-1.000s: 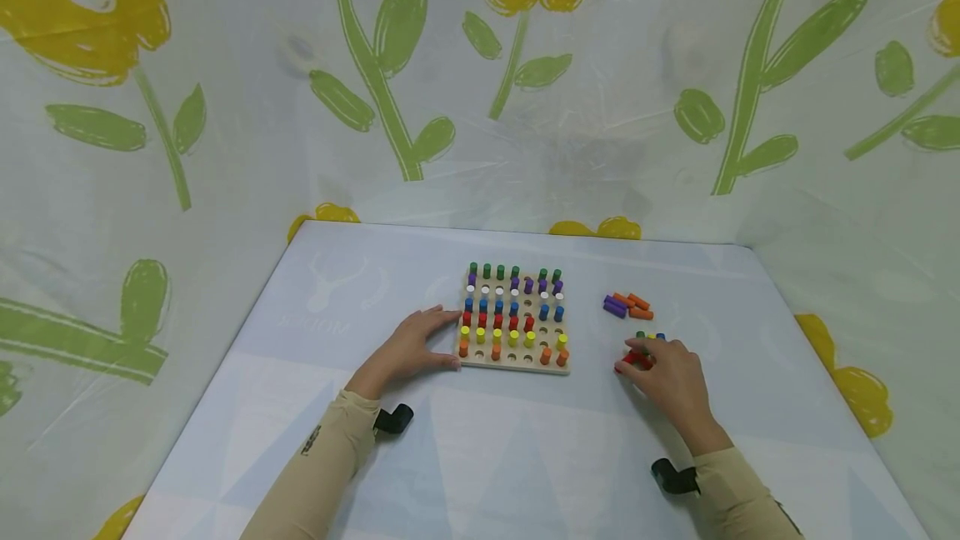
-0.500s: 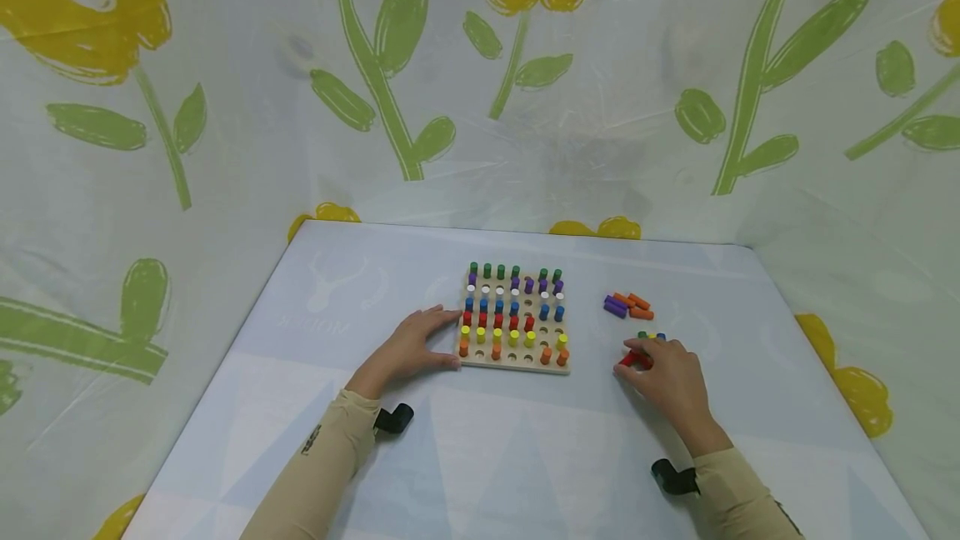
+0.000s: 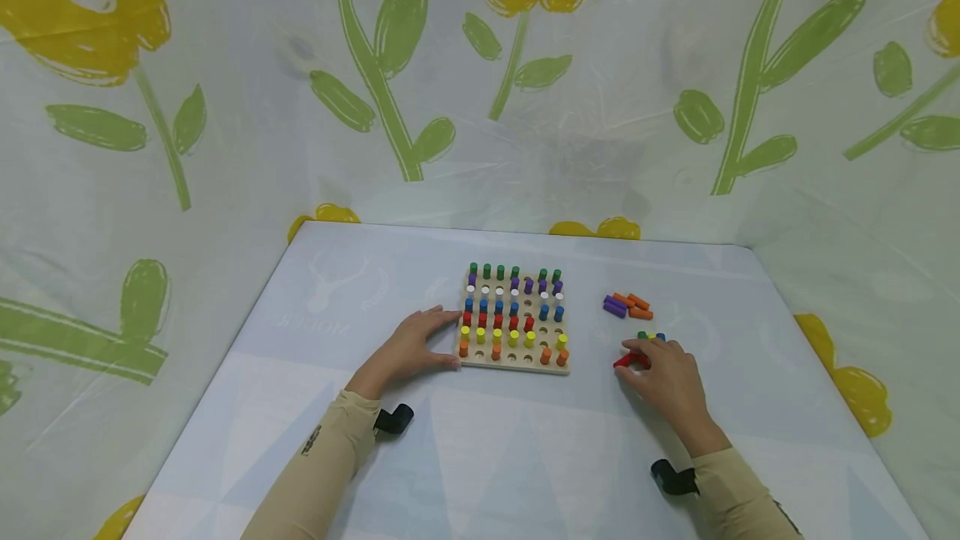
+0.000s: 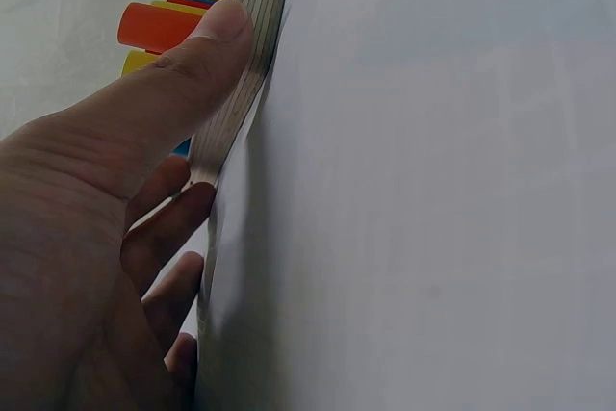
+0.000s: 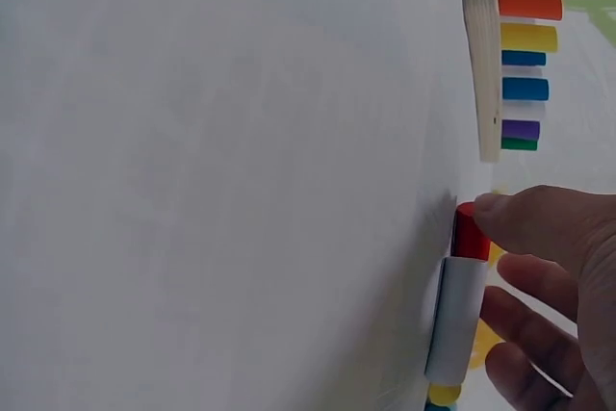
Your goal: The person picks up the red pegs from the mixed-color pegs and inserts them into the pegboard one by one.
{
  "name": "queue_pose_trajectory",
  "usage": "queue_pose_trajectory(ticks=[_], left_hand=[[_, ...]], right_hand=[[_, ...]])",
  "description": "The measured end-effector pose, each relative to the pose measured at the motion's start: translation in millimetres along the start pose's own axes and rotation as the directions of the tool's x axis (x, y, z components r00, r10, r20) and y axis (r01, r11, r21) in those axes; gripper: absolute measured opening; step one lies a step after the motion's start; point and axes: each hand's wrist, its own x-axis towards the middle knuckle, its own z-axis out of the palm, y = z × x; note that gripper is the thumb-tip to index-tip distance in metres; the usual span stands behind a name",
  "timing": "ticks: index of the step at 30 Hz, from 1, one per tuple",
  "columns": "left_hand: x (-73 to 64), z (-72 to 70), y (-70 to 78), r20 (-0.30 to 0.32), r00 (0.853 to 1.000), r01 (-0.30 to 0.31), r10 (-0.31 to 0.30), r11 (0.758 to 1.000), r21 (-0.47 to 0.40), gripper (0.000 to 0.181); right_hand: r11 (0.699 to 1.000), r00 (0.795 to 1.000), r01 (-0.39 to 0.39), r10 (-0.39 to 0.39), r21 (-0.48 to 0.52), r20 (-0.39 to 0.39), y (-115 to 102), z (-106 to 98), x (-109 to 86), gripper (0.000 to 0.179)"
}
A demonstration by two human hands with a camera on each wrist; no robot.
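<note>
A wooden pegboard (image 3: 517, 366) stands in the middle of the table, with rows of green, purple, white, blue, red, yellow and orange pegs and some bare holes. At its left edge, my left hand (image 3: 405, 348) is spread, index finger and thumb touching the board's side. In the left wrist view its thumb (image 4: 183, 74) lies on the board's edge beside an orange peg (image 4: 154, 26). To the right of the board, my right hand (image 3: 675, 382) pinches a red peg (image 5: 472, 233) between thumb and index finger, low over the table. A white peg (image 5: 456, 320) lies close by.
Behind the right hand, green, yellow and blue pegs (image 3: 642, 335) partly show past the fingers. Farther back lie loose purple pegs (image 3: 615, 307) and orange pegs (image 3: 641, 314). A flower-patterned cloth (image 3: 600, 148) stands around the pale tabletop (image 3: 450, 457).
The red pegs under my right fingers have shifted slightly, and the red now shows as a narrower strip at the fingertips. My left hand and the pegboard have stayed put.
</note>
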Motion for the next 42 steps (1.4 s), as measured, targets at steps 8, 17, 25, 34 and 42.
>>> queue_pose_trajectory(ticks=[8,17,25,34,42], left_hand=[[0.7,-0.6,0.7,0.003,1.0,-0.008,0.008,1.0,0.016,0.091],[1.1,-0.3,0.8,-0.002,1.0,-0.014,0.014,1.0,0.023,0.091],[0.6,-0.2,1.6,0.0,1.0,-0.007,0.007,1.0,0.021,0.09],[0.2,-0.7,3.1,0.009,1.0,0.002,-0.003,1.0,0.023,0.091],[0.3,-1.4,3.0,0.014,1.0,-0.004,0.003,0.999,0.035,0.091]], right_hand=[[0.998,1.0,-0.006,0.006,0.061,0.011,-0.8,2.8,0.1,0.043],[0.986,0.999,-0.022,0.014,0.167,0.051,-4.5,3.6,-0.3,0.041],[0.973,0.996,-0.041,0.021,0.229,0.089,-8.1,2.8,-0.7,0.04],[0.958,0.993,-0.071,0.04,0.28,0.114,-9.6,-1.1,-1.7,0.038],[0.953,0.994,-0.081,0.055,0.29,0.1,-8.8,-1.8,-1.8,0.035]])
